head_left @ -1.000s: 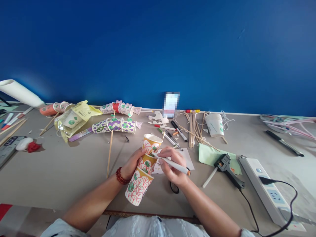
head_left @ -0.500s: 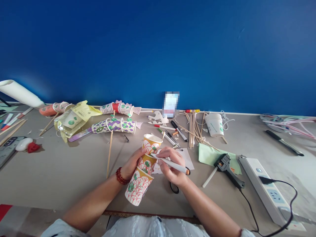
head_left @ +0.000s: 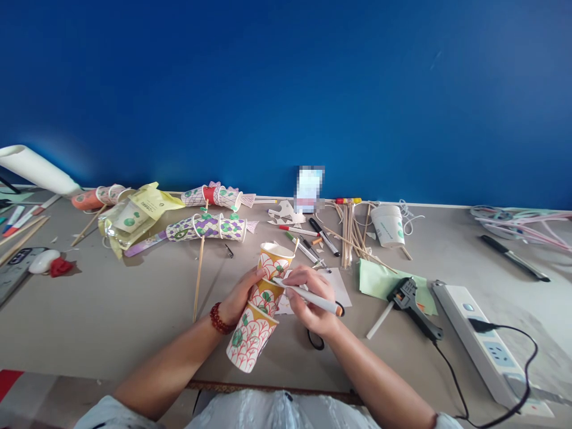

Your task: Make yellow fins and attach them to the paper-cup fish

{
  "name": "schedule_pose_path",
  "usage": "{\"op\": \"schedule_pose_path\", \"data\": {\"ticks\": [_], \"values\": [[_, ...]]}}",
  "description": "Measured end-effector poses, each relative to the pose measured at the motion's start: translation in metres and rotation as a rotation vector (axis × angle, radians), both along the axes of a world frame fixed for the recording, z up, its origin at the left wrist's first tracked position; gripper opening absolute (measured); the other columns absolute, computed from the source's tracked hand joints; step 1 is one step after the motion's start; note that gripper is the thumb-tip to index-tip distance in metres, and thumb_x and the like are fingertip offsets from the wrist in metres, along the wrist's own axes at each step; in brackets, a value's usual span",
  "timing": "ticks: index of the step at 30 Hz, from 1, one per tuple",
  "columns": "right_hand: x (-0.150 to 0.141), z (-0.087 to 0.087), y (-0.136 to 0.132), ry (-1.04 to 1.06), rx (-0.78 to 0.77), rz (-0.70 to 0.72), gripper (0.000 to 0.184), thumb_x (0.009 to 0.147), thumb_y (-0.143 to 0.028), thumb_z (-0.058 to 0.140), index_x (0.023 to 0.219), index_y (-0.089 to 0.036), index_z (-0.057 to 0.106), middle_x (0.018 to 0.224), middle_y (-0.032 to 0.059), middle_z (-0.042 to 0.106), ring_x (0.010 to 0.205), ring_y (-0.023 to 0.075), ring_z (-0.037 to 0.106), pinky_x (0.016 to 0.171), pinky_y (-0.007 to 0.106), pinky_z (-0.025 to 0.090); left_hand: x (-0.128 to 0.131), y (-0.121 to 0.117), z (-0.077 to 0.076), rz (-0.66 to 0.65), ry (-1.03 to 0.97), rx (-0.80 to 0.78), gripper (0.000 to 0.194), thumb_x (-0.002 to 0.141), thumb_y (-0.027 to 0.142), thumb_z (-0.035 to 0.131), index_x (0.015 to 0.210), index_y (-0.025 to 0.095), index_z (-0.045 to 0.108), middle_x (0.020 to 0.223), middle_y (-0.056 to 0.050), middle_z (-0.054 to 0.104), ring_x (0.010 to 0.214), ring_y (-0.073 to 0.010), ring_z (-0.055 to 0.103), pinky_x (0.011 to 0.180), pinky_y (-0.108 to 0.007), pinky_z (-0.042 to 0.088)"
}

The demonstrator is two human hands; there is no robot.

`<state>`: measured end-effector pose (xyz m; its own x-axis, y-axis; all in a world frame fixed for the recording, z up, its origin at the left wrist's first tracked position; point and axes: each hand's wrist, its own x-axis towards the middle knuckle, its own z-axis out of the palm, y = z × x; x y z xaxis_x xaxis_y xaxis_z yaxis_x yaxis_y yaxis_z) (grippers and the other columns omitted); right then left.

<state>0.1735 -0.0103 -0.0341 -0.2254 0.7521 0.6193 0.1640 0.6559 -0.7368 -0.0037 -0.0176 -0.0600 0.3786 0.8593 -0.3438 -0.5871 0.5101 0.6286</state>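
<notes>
Three paper cups point(head_left: 251, 336), joined end to end and drawn with red scale patterns, yellow areas and green spots, are tilted in front of me. My left hand point(head_left: 238, 298) wraps around them from the left side. In my right hand point(head_left: 316, 298) is a white marker with an orange end point(head_left: 316, 299), gripped between thumb and fingers. Its tip meets the cups near the joint below the top cup. Under the right hand lies a white sheet of paper point(head_left: 342, 289), partly covered. Black scissor handles point(head_left: 315, 341) show just below that hand.
Decorated cup fish on sticks point(head_left: 208, 228) and a yellow plastic package point(head_left: 140, 214) lie at left. Wooden sticks point(head_left: 347, 235), loose markers point(head_left: 325, 237) and white cups point(head_left: 388, 226) are at the back. A glue gun point(head_left: 413, 307) and a corded power strip point(head_left: 480, 342) sit at right.
</notes>
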Motion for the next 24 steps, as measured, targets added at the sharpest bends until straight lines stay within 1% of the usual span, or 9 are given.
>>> {"op": "schedule_pose_path", "data": {"ticks": [2,4,6,10,12,15,17,19,24], "values": [[0.0000,0.0007,0.0002,0.014,0.009,-0.018,0.010,0.087,-0.019,0.056,0.091,-0.024,0.064,0.076,0.0042,0.070,0.067,0.0210,0.067,0.060,0.035,0.053,0.0001,0.0002,0.0015,-0.004,0.006,-0.008,0.039,0.083,0.042,0.071,0.108,0.014,0.072,0.101,-0.010,0.077,0.088,-0.0244,0.072,0.076,-0.032,0.055],[0.0004,0.0014,0.0007,0.035,0.011,-0.053,0.009,0.088,-0.019,0.056,0.090,-0.024,0.063,0.073,0.0036,0.069,0.067,0.0210,0.066,0.060,0.034,0.052,0.0000,0.0001,0.0025,-0.024,0.023,-0.030,0.041,0.082,0.044,0.071,0.109,0.014,0.072,0.096,-0.010,0.078,0.082,-0.0243,0.072,0.070,-0.032,0.055],[0.0006,0.0018,0.0008,0.047,0.015,-0.074,0.009,0.088,-0.019,0.056,0.090,-0.024,0.063,0.072,0.0034,0.069,0.067,0.0209,0.066,0.060,0.034,0.052,0.0001,-0.0002,0.0027,-0.033,0.025,-0.041,0.042,0.082,0.045,0.071,0.111,0.014,0.072,0.096,-0.010,0.078,0.081,-0.0247,0.072,0.068,-0.032,0.055],[-0.0003,0.0010,0.0000,0.019,0.010,-0.034,0.009,0.087,-0.020,0.057,0.091,-0.024,0.064,0.075,0.0039,0.070,0.067,0.0209,0.067,0.060,0.034,0.053,0.0013,-0.0007,0.0020,-0.016,-0.001,-0.027,0.041,0.082,0.044,0.070,0.110,0.014,0.072,0.104,-0.011,0.077,0.093,-0.0273,0.073,0.077,-0.035,0.056],[-0.0004,0.0010,0.0000,0.015,0.010,-0.036,0.009,0.087,-0.020,0.057,0.090,-0.024,0.064,0.075,0.0037,0.070,0.067,0.0210,0.067,0.060,0.034,0.053,0.0016,-0.0005,0.0023,-0.015,-0.004,-0.022,0.040,0.083,0.043,0.070,0.110,0.014,0.072,0.103,-0.011,0.078,0.093,-0.0275,0.073,0.077,-0.035,0.056],[0.0004,0.0026,0.0008,0.043,0.009,-0.080,0.007,0.088,-0.021,0.056,0.088,-0.024,0.063,0.072,0.0034,0.069,0.066,0.0209,0.066,0.059,0.034,0.053,0.0008,0.0000,0.0033,-0.036,0.014,-0.020,0.040,0.082,0.044,0.070,0.111,0.016,0.072,0.095,-0.009,0.079,0.080,-0.0256,0.073,0.068,-0.034,0.055],[0.0009,0.0036,0.0012,0.053,0.004,-0.085,0.007,0.088,-0.022,0.055,0.088,-0.023,0.063,0.072,0.0037,0.069,0.065,0.0206,0.065,0.059,0.034,0.053,0.0000,0.0002,0.0035,-0.056,0.029,-0.022,0.038,0.083,0.044,0.069,0.109,0.017,0.073,0.090,-0.008,0.079,0.070,-0.0237,0.071,0.063,-0.033,0.055],[0.0008,0.0037,0.0012,0.049,0.008,-0.076,0.008,0.089,-0.022,0.055,0.088,-0.024,0.062,0.071,0.0039,0.068,0.065,0.0206,0.065,0.059,0.034,0.053,-0.0005,0.0003,0.0032,-0.059,0.030,-0.019,0.035,0.084,0.044,0.067,0.106,0.018,0.073,0.089,-0.007,0.079,0.067,-0.0225,0.070,0.060,-0.032,0.054],[0.0012,0.0031,0.0009,0.049,0.021,-0.069,0.008,0.088,-0.019,0.056,0.090,-0.023,0.063,0.074,0.0037,0.069,0.066,0.0204,0.065,0.060,0.034,0.052,-0.0002,0.0008,0.0040,-0.035,0.035,-0.014,0.033,0.084,0.042,0.067,0.105,0.019,0.075,0.098,-0.008,0.079,0.077,-0.0249,0.072,0.064,-0.032,0.055]]}}
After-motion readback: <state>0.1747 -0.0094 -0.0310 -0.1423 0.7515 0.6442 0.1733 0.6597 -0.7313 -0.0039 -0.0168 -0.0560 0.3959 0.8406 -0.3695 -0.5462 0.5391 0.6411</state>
